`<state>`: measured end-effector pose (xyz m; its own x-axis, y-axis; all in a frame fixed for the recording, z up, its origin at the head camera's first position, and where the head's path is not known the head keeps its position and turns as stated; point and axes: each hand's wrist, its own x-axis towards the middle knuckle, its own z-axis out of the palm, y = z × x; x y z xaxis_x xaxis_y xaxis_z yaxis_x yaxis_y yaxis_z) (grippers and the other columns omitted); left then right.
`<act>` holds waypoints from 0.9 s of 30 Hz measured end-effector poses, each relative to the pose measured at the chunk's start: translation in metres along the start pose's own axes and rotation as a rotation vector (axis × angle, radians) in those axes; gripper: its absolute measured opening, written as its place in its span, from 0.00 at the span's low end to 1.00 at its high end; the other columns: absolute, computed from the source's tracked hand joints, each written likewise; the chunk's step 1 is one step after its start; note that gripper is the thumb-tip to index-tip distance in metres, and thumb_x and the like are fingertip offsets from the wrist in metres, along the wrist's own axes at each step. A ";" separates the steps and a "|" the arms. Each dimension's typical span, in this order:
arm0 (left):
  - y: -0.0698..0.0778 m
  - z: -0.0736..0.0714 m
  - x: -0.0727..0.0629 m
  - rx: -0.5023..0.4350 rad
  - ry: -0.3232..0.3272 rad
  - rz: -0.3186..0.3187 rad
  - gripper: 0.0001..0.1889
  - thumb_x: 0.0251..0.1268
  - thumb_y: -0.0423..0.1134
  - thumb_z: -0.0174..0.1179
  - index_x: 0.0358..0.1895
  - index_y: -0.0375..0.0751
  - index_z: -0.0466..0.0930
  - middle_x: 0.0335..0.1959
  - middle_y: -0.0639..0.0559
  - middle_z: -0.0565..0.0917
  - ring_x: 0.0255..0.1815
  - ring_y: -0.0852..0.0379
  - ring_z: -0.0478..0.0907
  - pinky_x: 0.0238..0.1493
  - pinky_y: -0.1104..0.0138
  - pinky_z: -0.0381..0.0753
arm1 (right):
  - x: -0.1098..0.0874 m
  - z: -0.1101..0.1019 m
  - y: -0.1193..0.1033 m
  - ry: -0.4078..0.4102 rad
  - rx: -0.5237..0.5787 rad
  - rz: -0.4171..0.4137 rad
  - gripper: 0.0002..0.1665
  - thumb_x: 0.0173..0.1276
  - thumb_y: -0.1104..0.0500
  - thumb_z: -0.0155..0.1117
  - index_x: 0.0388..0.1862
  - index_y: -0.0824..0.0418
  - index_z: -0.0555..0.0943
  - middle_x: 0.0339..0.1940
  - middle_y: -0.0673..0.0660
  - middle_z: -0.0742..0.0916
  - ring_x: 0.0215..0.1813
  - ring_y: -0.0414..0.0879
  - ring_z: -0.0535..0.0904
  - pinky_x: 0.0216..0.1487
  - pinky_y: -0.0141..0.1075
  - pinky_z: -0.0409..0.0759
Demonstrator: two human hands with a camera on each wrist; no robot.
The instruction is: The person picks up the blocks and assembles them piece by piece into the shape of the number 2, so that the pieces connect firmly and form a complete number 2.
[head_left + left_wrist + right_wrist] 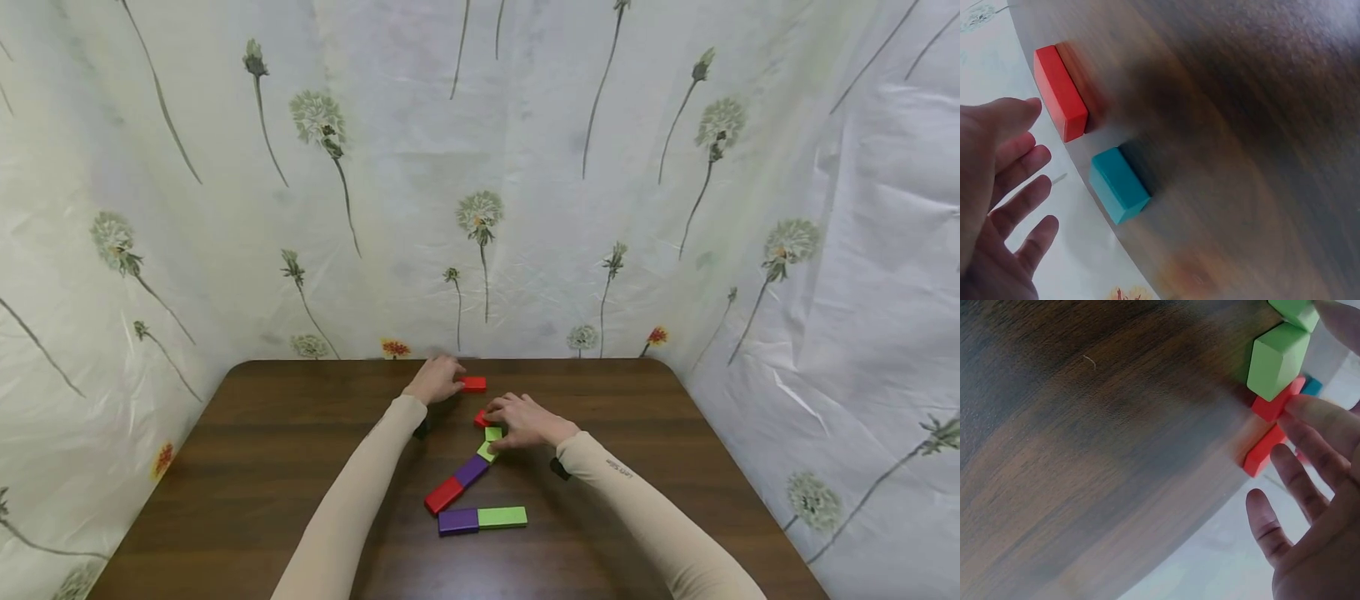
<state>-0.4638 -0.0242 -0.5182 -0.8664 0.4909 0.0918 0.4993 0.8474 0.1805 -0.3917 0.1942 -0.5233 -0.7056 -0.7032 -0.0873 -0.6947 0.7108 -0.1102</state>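
Note:
At the table's far edge my left hand [437, 380] hovers by a red block [472, 384], with nothing in its grasp. The left wrist view shows that hand's fingers loosely spread beside the red block [1063, 97] and a teal block [1117, 186]. My right hand [528, 420] reaches over the top of a bent row: a small red block [481, 419], two light green blocks [492, 434], a purple block [472, 472] and a red block [444, 495]. In the right wrist view, its index finger touches the red block [1269, 410]; its thumb is at a green block [1296, 309].
Nearer on the brown wooden table [300, 467], a purple block [458, 522] and a long light green block [502, 517] lie end to end. Flower-patterned cloth [540, 250] hangs behind the table and along both sides.

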 end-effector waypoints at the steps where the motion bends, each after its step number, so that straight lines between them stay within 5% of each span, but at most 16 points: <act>1: 0.000 0.001 0.000 0.006 -0.004 -0.004 0.18 0.67 0.44 0.60 0.58 0.42 0.81 0.56 0.49 0.81 0.61 0.47 0.73 0.65 0.52 0.67 | 0.000 0.000 0.000 0.001 -0.005 -0.003 0.38 0.59 0.34 0.65 0.64 0.53 0.77 0.64 0.53 0.77 0.67 0.53 0.68 0.61 0.54 0.66; 27: 0.008 0.019 0.006 0.107 0.019 -0.023 0.13 0.67 0.38 0.60 0.52 0.47 0.84 0.50 0.51 0.81 0.55 0.50 0.74 0.59 0.51 0.70 | -0.001 0.000 -0.001 0.018 0.015 0.001 0.37 0.58 0.35 0.66 0.62 0.53 0.78 0.63 0.52 0.77 0.66 0.52 0.68 0.59 0.53 0.66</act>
<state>-0.4650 -0.0111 -0.5347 -0.8771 0.4682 0.1073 0.4768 0.8756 0.0769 -0.3903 0.1946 -0.5228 -0.7086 -0.7022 -0.0692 -0.6923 0.7108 -0.1245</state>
